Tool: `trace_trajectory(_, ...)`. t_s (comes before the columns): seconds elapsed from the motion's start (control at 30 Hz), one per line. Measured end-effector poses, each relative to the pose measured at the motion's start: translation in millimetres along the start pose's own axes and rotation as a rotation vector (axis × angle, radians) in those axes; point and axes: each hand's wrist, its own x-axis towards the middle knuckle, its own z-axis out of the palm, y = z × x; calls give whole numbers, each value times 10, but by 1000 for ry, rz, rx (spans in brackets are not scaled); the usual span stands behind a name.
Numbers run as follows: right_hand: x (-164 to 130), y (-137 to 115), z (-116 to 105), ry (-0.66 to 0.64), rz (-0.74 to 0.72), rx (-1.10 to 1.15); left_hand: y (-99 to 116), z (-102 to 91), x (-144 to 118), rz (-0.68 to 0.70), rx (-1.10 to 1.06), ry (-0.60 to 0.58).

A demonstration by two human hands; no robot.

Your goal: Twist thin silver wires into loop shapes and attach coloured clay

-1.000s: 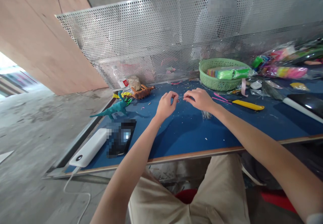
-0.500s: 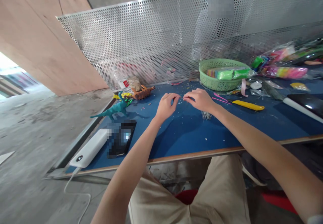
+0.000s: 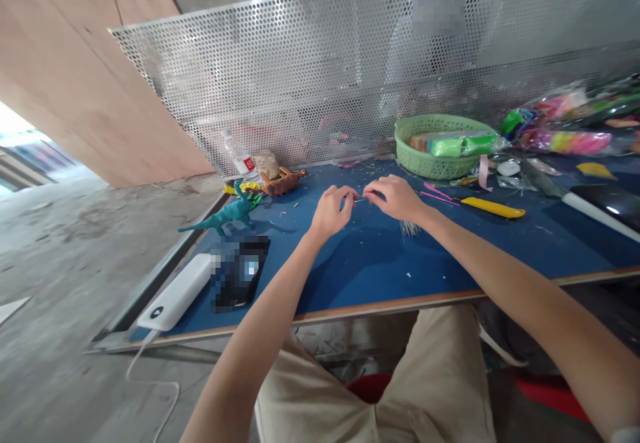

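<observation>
Pinched between thumb and forefinger of the left hand [image 3: 330, 211] and of the right hand [image 3: 395, 196]: 1 thin wire-like strand [image 3: 359, 200], too fine to identify, spanning the small gap between the 2 sets of fingertips. Fingers of both hands closed tight on its ends, other fingers curled in. Compared with half a second ago, fingertips drawn slightly closer, strand held nearer level; probably fine twisting or threading under way, no release yet. Held just above the blue tabletop [image 3: 360, 270], about midway between front and back edges. Just beside the right wrist, lying on the tabletop, a small bundle of thin strands [image 3: 410, 228]. Farther right, a yellow utility knife [image 3: 493, 208] and pink strips [image 3: 437, 194]. Near the back edge, a green basket [image 3: 437, 144]. Toward the left edge, a teal dinosaur [image 3: 227, 215], an orange dinosaur [image 3: 281, 182], a white power bank [image 3: 176, 292].
</observation>
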Motion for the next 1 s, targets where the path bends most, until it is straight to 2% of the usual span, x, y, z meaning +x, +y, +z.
trace_trajectory(0.23, 3, 28, 14, 10, -44, -70, -17, 62, -8, -53, 21, -18)
trace_trajectory(0.47, 2, 48, -19, 11, -97, -134, 12, 63, -15, 25, 104, 4)
trace_trajectory(0.63, -3, 29, -22, -4, -161, -186, 26, 67, -32, 30, 76, -18)
trace_trajectory(0.87, -9, 37, -8, 18, -216, -224, 44, 64, -57, 22, 215, -9)
trace_trajectory(1.0, -12, 33, -7, 43, -233, -230, 47, 81, -70, 20, 198, 1)
